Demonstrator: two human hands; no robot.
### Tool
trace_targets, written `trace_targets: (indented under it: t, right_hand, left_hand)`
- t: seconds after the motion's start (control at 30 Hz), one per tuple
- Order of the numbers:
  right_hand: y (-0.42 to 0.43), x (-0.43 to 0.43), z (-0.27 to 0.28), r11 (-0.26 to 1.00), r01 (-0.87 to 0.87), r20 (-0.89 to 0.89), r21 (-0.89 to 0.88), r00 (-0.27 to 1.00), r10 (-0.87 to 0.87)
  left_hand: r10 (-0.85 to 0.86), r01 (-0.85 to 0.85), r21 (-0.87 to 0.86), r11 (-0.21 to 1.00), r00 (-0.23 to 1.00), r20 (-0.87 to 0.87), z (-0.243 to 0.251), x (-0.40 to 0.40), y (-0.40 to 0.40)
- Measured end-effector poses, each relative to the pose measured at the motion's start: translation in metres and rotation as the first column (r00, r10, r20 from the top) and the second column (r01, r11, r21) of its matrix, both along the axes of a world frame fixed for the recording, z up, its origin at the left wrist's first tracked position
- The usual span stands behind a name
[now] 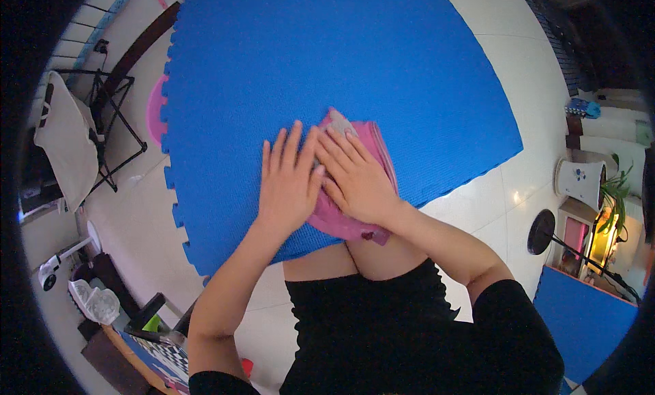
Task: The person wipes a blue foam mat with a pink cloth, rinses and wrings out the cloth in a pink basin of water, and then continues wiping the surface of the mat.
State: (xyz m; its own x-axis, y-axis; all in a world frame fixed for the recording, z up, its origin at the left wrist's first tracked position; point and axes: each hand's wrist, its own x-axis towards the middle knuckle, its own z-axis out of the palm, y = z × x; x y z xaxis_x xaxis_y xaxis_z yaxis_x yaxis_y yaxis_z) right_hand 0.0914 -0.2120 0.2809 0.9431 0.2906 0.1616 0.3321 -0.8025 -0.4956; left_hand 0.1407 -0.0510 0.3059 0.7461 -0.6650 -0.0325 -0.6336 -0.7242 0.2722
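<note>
A folded pink cloth with a grey patch [371, 139] lies on the blue foam mat [317, 57], close to the mat's near edge and my knees. My left hand [289, 185] is spread flat, fingers apart, over the cloth's left edge and the mat beside it. Palm down on the middle of the cloth rests my right hand [358, 177], its fingers extended. The two hands touch or overlap near the left index finger and thumb. Part of the cloth is hidden under them, and a dark red mark shows at its near corner.
A folding stand with a pale fabric seat [69, 139] and a pink basin [155, 111] are left of the mat. At the right stand a white plant pot [581, 182], a round black stand base [541, 232] and another blue mat [583, 318]. A cluttered table [128, 351] is at lower left.
</note>
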Motion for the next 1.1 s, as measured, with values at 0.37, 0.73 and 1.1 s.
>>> trace_targets:
  t: [0.37,0.73,1.1]
  right_hand:
    - [0.003,0.032,-0.003,0.995,0.096,0.022,-0.001,0.995,-0.096]
    - [0.000,0.060,0.020,0.998,0.050,0.061,-0.047,0.997,-0.047]
    - [0.003,0.091,0.031,0.999,0.038,0.124,-0.019,0.992,-0.035]
  left_hand:
    - [0.066,-0.070,-0.121,0.990,0.997,-0.041,-0.011,0.020,0.011]
    - [0.141,-0.180,-0.268,0.946,0.977,-0.160,-0.003,0.038,0.015]
    - [0.155,-0.209,-0.319,0.924,0.970,-0.186,0.020,0.066,0.020]
